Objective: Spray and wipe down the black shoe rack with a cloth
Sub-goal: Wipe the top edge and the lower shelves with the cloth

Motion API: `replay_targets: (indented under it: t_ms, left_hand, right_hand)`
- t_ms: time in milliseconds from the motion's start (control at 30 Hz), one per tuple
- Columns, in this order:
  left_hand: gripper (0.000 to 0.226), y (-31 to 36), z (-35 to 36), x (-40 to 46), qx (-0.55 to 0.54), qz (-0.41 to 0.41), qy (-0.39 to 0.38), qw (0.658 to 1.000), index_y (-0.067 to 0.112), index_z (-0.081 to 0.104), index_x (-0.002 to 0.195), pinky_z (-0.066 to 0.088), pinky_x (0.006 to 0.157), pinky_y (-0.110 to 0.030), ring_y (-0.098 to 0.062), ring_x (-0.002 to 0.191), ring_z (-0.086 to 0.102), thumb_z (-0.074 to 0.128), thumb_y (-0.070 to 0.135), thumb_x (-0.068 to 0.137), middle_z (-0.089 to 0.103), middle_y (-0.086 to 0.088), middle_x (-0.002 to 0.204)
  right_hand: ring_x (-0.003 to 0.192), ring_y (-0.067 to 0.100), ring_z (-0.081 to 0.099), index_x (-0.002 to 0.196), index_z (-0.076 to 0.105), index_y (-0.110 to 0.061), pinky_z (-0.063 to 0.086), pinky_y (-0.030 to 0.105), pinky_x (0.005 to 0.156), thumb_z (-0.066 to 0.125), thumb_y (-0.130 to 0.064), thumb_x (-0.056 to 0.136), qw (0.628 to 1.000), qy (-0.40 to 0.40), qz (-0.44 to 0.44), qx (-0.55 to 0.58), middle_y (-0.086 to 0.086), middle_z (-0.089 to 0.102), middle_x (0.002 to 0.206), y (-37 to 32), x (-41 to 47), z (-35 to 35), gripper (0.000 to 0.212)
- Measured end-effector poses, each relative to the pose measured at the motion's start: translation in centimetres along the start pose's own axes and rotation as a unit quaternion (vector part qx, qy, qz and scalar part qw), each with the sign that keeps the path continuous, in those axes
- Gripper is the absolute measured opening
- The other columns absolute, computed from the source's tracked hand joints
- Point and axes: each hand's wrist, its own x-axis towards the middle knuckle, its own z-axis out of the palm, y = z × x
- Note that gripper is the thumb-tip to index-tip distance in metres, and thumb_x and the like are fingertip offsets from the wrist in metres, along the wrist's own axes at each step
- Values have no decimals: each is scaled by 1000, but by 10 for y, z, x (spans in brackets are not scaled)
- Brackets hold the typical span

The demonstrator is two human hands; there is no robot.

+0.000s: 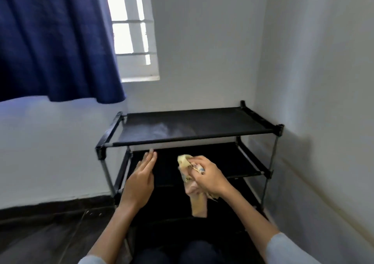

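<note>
1. The black shoe rack (190,126) is standing in the corner of the room, its right side close to the side wall (323,81) and its back to the window wall, so only the front and left side are open to reach. The person is sitting or kneeling in front of it, facing the shelves.

2. The top shelf (202,122) is showing a pale, greyish patch near its middle. It may be spray or dust; I cannot tell which. No spray bottle is showing anywhere in view.

3. The right hand (204,175) is hanging in front of the middle shelf (238,162), gripping the yellow cloth (192,174). It looks bunched this way to make a firm pad for wiping.

4. Those fingers (194,159) are curling tightly round the upper part of the cloth, while a loose tail is dangling below the palm. The cloth is not touching any shelf, as far as I can judge.

5. The left hand (141,180) is reaching toward the front rail (202,139) of the top shelf, probably to steady the light frame before the wiping stroke.

6. Its fingers (150,158) are lying straight and together, holding nothing. The tips are sitting just under the rail; whether they are touching it is unclear.

7. Judging by this, the wiping of the lower shelves is yet to be done.
</note>
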Motion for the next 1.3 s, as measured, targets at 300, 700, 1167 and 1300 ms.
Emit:
replay_targets:
  t_ms: [300, 700, 1167, 1300]
  left_hand:
    - [57, -97, 4, -86, -40, -186, -13, 982, 11, 46, 139, 30, 104, -19, -16, 132, 43, 49, -10, 86, 42, -1, 145]
    - [49, -102, 31, -58, -36, -187, 52, 980, 11, 50, 136, 44, 98, -31, -19, 126, 50, 52, -4, 90, 50, -4, 140]
    - [22, -98, 20, -26, 143, -219, -58, 963, 15, 65, 99, 41, 65, -40, -38, 92, 61, 46, 7, 91, 67, -11, 96]
    - [28, -103, 19, -23, 148, -219, -86, 961, 16, 66, 100, 40, 64, -36, -35, 92, 60, 43, 3, 89, 66, -9, 95]
  right_hand:
    - [103, 23, 56, 125, 51, -44, 44, 33, 68, 55, -37, 86, 914, -83, -167, -361, -21, 47, 133, 9, -5, 100, 40]
    - [81, 22, 53, 108, 61, -27, 31, 31, 50, 57, -23, 84, 840, -50, -276, -466, -8, 58, 112, -42, 51, 178, 24]
    - [90, 25, 56, 110, 57, -27, 35, 31, 59, 57, -27, 80, 852, -49, -177, -491, -3, 58, 112, -40, 50, 144, 30]
    - [79, 24, 56, 115, 65, -29, 29, 27, 44, 77, -25, 62, 767, -96, -297, -561, -9, 56, 117, -17, 39, 170, 55]
